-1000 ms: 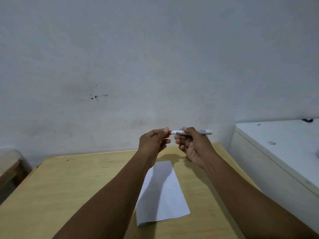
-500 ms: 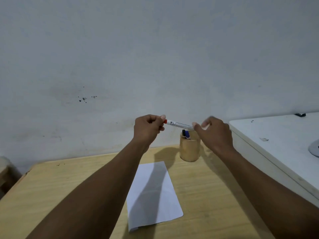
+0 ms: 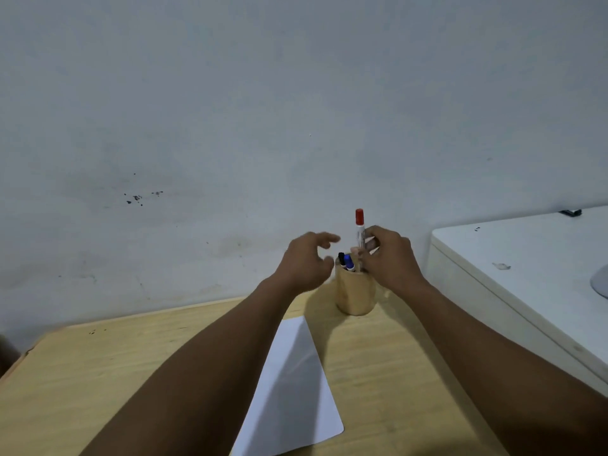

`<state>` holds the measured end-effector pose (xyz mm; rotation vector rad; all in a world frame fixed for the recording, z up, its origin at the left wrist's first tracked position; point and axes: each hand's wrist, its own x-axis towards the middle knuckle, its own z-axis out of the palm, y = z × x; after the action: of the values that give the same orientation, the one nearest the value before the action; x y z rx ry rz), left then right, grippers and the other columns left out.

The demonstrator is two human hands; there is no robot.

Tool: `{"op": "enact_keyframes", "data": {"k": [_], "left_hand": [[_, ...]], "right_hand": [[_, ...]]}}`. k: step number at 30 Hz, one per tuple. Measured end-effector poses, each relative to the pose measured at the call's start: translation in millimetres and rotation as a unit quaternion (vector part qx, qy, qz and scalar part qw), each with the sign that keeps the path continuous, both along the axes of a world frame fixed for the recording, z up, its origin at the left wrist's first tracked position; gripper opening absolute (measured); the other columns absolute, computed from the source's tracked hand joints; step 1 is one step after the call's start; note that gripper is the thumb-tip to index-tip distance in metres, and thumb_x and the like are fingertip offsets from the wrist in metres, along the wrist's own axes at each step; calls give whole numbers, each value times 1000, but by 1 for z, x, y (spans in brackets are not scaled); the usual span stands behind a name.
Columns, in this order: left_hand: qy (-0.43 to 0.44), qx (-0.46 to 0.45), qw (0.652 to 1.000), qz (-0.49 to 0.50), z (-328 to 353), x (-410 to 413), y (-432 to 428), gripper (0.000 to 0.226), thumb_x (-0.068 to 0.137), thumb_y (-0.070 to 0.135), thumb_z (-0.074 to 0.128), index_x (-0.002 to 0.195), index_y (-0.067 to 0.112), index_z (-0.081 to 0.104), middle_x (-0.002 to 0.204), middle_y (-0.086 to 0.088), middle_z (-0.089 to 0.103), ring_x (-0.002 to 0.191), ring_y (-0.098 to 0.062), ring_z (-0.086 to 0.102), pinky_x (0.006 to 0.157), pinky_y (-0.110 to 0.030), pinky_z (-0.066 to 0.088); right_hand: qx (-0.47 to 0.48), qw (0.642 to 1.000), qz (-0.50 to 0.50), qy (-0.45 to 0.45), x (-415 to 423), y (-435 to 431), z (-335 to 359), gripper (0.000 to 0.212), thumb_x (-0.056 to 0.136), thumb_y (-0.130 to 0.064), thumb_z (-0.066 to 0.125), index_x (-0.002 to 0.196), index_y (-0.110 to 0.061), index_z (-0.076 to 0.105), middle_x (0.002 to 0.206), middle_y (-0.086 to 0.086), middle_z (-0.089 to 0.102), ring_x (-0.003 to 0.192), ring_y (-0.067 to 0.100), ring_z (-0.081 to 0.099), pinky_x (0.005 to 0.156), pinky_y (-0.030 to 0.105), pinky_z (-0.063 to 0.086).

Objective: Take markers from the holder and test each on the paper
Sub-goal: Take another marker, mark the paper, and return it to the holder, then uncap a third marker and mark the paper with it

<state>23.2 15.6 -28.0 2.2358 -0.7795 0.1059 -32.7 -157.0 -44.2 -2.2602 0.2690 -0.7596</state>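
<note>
Holding: right hand (image 3: 390,258) is gripping the red marker (image 3: 360,228) above the holder (image 3: 355,296).
Pointing: marker is standing straight up, red cap on top.
Left hand (image 3: 304,263): is hanging open and empty beside the holder.
Paper (image 3: 292,390): is lying between both arms.

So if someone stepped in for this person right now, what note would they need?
Right hand: holds the capped red-and-white marker upright over the round wooden holder.
Left hand: open, empty, beside the holder.
Holder stands at the far edge of the wooden table; a black marker and a blue marker sit inside.
White paper sheet lies nearer, with no marks visible.
Left: put the red one in, then test the others.
</note>
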Motion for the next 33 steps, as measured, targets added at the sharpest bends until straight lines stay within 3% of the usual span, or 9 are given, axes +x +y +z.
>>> {"op": "enact_keyframes", "data": {"k": [7,11,13,16,18,20,24,27,33], "left_hand": [[-28,-5,999,24,-11,10,-11,11,87,19,74,96,18,79,86,1,79,83,-17,73,83,-41,60],[-53,-93,992,64,13,5,-1,9,86,22,72,88,14,74,84,0,78,79,-16,73,79,-39,61],[-49,-150,984,84,30,2,10,11,84,25,70,85,14,72,82,-1,77,76,-19,75,77,-41,62],[-9,-236,966,104,56,-3,35,14,83,21,68,85,7,70,80,-9,77,68,-21,78,75,-45,65],[34,-291,950,111,69,-7,56,21,83,17,66,90,-2,70,79,-12,78,66,-21,79,73,-42,65],[73,-328,935,116,74,-13,80,25,85,16,65,94,-7,70,77,-12,76,67,-23,78,68,-37,62],[82,-323,933,139,53,-27,131,30,93,23,68,86,-6,68,72,-8,74,65,-26,76,64,-34,57],[84,-300,937,157,22,-36,165,34,99,31,65,80,4,68,71,-7,71,65,-28,76,65,-34,57],[133,-334,900,245,-24,-26,227,35,104,31,55,84,4,62,76,-5,65,64,-25,74,74,-41,61]], "right_hand": [[61,998,11,10,-7,-9,-8,24,90,-33,74,107,-17,77,90,-1,78,81,9,68,71,21,45],[45,996,-33,-75,-10,-1,-2,22,94,-33,69,108,-17,73,98,-2,74,86,12,64,78,30,49],[40,987,-60,-142,-13,14,4,16,96,-28,66,92,-14,72,88,3,74,77,17,64,73,36,52],[125,987,-24,-95,-17,54,23,45,97,-41,62,74,-4,72,67,9,74,61,23,68,64,37,54],[294,954,50,37,-21,88,35,62,93,-63,58,77,-6,74,63,7,73,44,17,58,46,27,44],[462,861,144,157,-22,119,36,80,84,-80,52,89,-4,74,65,8,71,38,14,44,38,20,27],[684,689,208,118,-11,168,20,64,90,-70,56,87,-7,65,55,1,53,30,7,29,32,18,17],[712,669,201,70,-2,193,15,37,101,-40,59,84,-8,60,50,1,55,28,7,35,30,18,22],[659,718,221,38,2,196,7,18,98,-18,60,88,-4,66,66,10,67,49,17,69,45,21,49]]}}
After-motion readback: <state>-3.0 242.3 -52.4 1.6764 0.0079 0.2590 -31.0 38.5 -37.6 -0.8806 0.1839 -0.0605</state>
